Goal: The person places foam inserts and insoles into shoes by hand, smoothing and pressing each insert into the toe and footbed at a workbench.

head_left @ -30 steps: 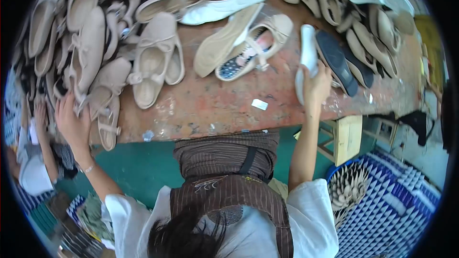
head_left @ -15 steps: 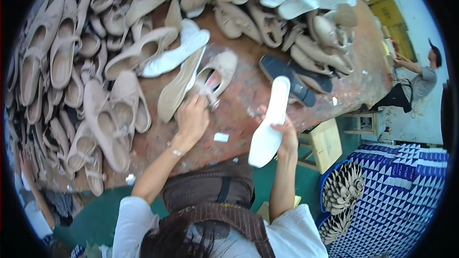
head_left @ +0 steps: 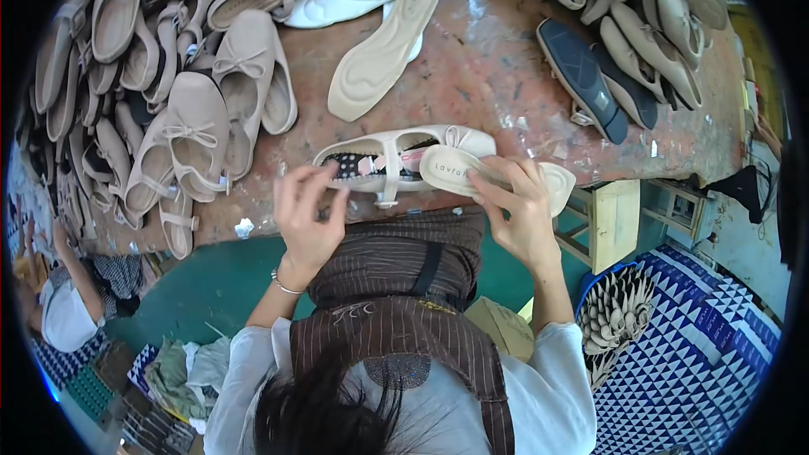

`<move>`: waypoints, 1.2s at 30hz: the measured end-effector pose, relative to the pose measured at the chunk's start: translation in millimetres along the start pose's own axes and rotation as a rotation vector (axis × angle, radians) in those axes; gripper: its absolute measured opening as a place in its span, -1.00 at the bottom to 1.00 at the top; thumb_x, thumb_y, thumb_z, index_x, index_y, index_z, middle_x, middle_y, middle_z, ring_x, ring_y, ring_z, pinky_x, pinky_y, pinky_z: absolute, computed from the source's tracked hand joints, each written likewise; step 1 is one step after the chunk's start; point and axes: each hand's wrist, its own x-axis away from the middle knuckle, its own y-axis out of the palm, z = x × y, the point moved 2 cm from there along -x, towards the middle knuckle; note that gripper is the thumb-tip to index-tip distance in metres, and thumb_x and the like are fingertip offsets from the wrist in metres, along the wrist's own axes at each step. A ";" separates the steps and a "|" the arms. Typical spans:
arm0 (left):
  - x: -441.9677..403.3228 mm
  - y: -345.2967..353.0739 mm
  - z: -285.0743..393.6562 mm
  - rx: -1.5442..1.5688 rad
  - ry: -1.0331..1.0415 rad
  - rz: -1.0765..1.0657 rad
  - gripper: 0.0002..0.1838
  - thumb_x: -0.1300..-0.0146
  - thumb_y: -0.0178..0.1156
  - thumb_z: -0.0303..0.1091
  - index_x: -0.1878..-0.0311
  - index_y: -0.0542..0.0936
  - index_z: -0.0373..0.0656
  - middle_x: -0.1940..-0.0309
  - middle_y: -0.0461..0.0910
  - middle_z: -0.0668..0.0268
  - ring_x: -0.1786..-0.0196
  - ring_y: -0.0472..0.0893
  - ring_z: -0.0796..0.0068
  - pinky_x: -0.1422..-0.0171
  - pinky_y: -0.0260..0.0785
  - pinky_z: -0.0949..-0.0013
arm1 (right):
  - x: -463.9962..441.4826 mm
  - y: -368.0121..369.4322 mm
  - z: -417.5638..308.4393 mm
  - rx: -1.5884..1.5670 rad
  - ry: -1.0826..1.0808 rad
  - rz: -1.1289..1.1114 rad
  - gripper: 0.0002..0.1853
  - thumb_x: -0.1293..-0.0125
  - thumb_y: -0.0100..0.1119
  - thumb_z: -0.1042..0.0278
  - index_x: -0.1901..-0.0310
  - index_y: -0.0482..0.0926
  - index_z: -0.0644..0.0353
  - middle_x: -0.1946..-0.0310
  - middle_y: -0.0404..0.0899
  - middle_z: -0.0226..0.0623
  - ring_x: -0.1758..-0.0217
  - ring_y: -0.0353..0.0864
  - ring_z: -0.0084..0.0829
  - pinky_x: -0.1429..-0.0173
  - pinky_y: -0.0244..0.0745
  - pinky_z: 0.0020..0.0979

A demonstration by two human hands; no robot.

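The beige strapped shoe [head_left: 476, 143] looks smooth and matt, like leather; the cream insole with printed lettering [head_left: 436, 168] looks smooth too. The reddish-brown bench [head_left: 497, 67] is scuffed and patchy, the brown pinstriped apron [head_left: 392, 320] woven cloth, the pale stool [head_left: 614, 227] wood.

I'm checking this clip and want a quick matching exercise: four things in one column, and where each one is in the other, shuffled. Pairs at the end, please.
Things
1. Lettered insole
2. Strapped shoe
3. Dark soles
4. Bracelet

Places
A. On the right side of the table
B. Held in the right hand
C. Around the left wrist
D. Lying between the left hand and the right hand

Pairs: 1-B, 2-D, 3-A, 4-C
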 end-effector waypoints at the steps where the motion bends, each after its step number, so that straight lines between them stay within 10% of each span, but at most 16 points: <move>1: 5.4 -1.4 -2.0 0.008 -0.153 0.074 -0.58 -0.13 0.43 -0.45 -0.09 0.66 -0.21 0.22 0.50 0.24 0.19 0.57 0.32 0.17 0.42 0.31 | -5.2 4.6 -2.0 0.073 -0.027 -0.002 -0.64 0.02 0.30 0.60 0.11 0.76 0.21 0.01 0.65 -0.28 -0.05 0.54 -0.19 -0.18 0.38 -0.21; 4: 0.6 9.7 -4.5 0.140 -0.562 -0.067 -0.45 -0.17 0.47 -0.36 -0.25 0.58 -0.22 0.23 0.45 0.22 0.28 0.58 0.42 0.29 0.42 0.38 | -24.2 20.0 -1.6 0.002 -0.093 -0.019 -0.66 0.04 0.28 0.62 0.15 0.76 0.22 0.05 0.66 -0.30 -0.04 0.57 -0.24 -0.17 0.37 -0.22; 19: -2.5 23.2 -21.7 0.467 -0.449 -0.113 -0.13 0.17 0.67 -0.43 -0.28 0.47 -0.37 0.00 0.36 0.24 0.15 0.64 0.49 0.18 0.69 0.45 | -61.1 87.9 -30.4 -0.339 -0.077 -0.079 -0.76 0.00 0.27 0.68 0.23 0.72 0.34 0.15 0.69 -0.15 0.04 0.64 -0.11 -0.13 0.52 -0.17; 25: -5.4 22.5 -24.7 0.457 -0.516 -0.132 -0.27 0.05 0.60 -0.52 -0.23 0.50 -0.37 -0.02 0.44 0.26 0.08 0.63 0.53 0.06 0.67 0.47 | -65.8 105.5 -34.5 -0.292 -0.086 -0.111 -0.74 -0.06 0.29 0.72 0.18 0.77 0.30 0.08 0.73 -0.08 -0.07 0.68 -0.12 -0.13 0.61 -0.21; 36: -13.8 43.0 -48.6 0.549 -0.711 -0.006 -0.87 -0.20 0.40 -0.53 0.26 0.65 -0.35 0.47 0.60 0.34 0.48 0.45 0.70 0.43 0.31 0.50 | -61.4 108.6 -42.3 -0.042 -0.376 -0.268 -0.54 -0.14 0.12 0.56 -0.13 0.60 0.37 -0.28 0.52 -0.02 -0.37 0.48 -0.10 -0.43 0.39 -0.17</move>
